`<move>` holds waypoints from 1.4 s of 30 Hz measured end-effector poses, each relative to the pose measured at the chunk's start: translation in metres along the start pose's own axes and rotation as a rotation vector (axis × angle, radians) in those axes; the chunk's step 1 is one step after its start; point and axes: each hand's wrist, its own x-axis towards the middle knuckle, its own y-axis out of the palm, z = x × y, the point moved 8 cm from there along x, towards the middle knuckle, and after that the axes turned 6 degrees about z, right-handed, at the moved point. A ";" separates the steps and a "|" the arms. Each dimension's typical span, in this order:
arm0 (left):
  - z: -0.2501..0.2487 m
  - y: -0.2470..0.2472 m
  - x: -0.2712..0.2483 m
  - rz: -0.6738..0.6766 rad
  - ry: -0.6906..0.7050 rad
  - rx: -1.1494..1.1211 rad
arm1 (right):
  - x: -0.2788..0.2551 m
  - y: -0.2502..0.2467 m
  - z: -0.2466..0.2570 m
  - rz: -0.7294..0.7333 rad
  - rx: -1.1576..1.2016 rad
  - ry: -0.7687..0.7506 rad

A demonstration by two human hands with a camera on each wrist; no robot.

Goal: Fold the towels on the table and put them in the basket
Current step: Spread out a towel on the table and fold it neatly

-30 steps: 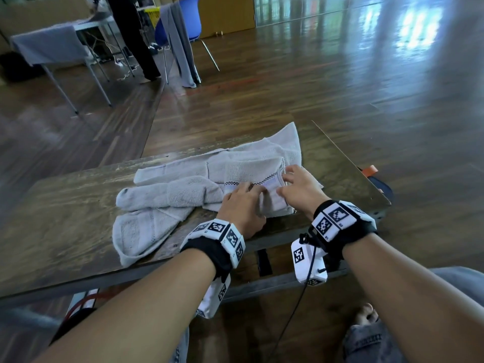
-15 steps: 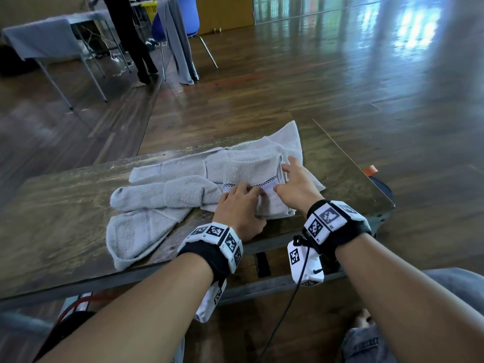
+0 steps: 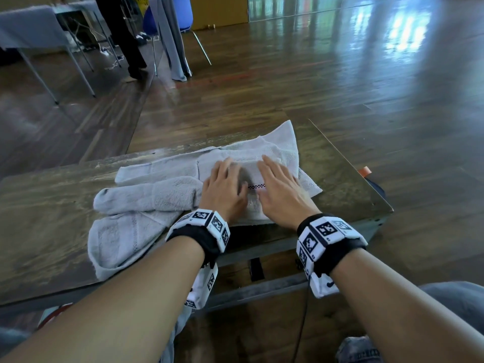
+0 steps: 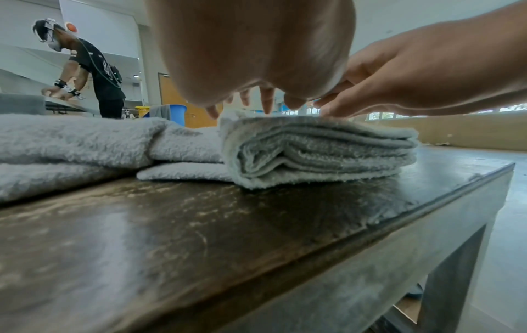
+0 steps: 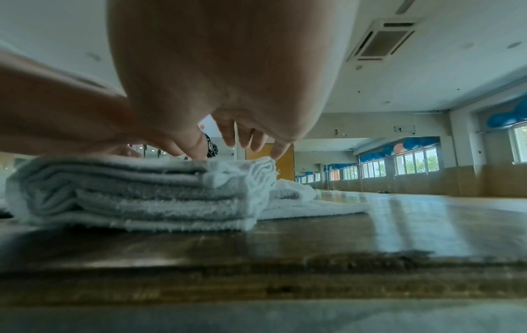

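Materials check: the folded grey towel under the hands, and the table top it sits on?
Folded grey towel: looks like cotton terry, matte, with fuzzy looped pile along the stacked edges and a thin dark checked band woven across it. Dark brown table top: probably wood or wood veneer, with visible grain, pale worn scuffs and a dull sheen. What lies beneath the surface cannot be told.

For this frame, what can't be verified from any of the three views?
- Basket: in no view.
- Top of the folded grey terry towel: head view, mostly covered by the left hand and right hand.
- Orange item beyond the dark wooden table: cut off by the table edge.
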 end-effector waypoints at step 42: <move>0.046 0.042 -0.010 0.042 -0.148 -0.094 | 0.011 0.052 -0.023 0.190 -0.038 0.275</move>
